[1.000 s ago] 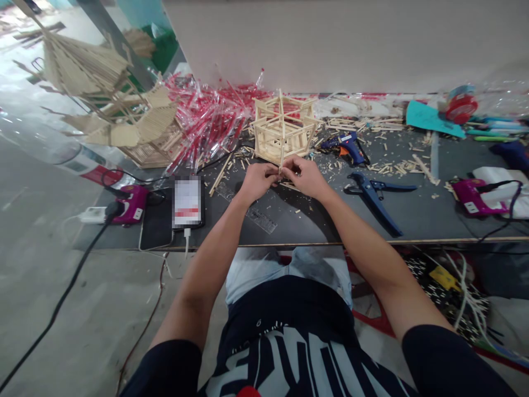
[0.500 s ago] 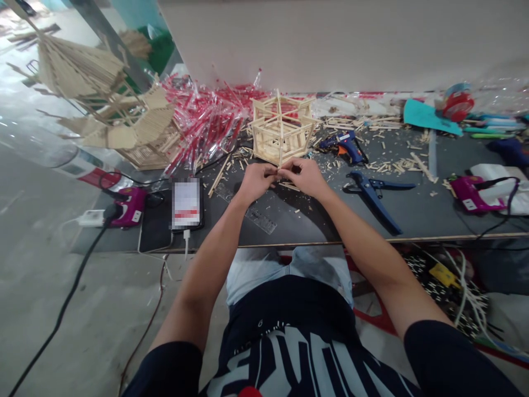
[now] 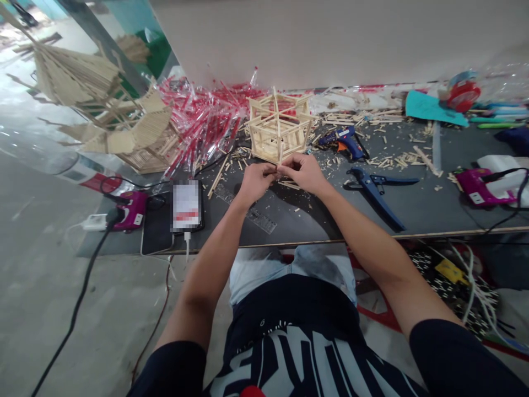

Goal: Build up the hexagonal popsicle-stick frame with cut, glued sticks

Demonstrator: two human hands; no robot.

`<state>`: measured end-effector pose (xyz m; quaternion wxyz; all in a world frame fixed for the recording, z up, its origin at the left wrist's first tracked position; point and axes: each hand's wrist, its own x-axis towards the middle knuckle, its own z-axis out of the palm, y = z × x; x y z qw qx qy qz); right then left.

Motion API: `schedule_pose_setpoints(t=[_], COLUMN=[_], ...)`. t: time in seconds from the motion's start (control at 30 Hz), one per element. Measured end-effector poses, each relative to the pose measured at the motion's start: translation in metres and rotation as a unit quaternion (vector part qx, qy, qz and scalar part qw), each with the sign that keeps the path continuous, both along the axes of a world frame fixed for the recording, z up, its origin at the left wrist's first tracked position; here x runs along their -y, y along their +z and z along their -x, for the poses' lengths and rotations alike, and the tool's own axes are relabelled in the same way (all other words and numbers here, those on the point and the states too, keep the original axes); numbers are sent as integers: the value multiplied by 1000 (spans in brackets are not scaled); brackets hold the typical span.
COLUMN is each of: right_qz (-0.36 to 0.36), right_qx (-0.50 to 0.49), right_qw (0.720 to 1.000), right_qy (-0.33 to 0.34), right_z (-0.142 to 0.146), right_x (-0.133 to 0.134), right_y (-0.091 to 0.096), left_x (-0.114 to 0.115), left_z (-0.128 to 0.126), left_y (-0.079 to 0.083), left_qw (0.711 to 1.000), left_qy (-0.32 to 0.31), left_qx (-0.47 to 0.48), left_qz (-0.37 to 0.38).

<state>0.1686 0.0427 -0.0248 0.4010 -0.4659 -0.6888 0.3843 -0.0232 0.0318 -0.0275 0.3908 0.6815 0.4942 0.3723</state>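
Note:
A small hexagonal frame of pale wooden sticks stands on the dark table, just beyond my hands. My left hand and my right hand meet in front of the frame, fingertips pinched together on a thin wooden stick at its near corner. The fingers of both hands are closed. Short stick offcuts lie scattered about the frame.
Left of the frame are red-and-clear wrappers, a large stick model, a phone, a clear ruler and a purple glue gun. To the right lie a blue glue gun, blue cutters, another purple tool and tape.
My hands keep their pinch at the frame's near corner with only slight finger shifts. The view has drifted a little, so everything sits slightly higher.

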Motion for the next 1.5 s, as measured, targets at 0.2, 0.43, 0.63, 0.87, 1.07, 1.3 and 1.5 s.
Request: schedule_pose_setpoints(t=[0.2,0.43,0.63,0.87,1.07,1.3,1.5], right_qz=[15,45,-24,-21,69,11,28], right_qx=[-66,-88,86,360,487,518,481], right_qw=[998,995,996,919,863,848,873], right_qy=[5,23,-12,-160,-114,-112,-72], right_z=[-4,-5,-52,-181,-234,-221,-191], right_x=[0,5,39,84,95,113,123], right_y=[-1,4,33,28,14,9,33], left_x=[5,9,13,13,13,14,14], left_z=[-2,-10,-7,-6,-5,-6,-5], left_y=[7,9,15,14,13,11,12], left_qw=[999,993,969,952,952,951,953], left_qy=[-18,-69,-57,-59,-68,-70,-90], left_qx=[-12,76,154,170,172,156,147], left_qz=[-49,66,183,248,244,257,249])
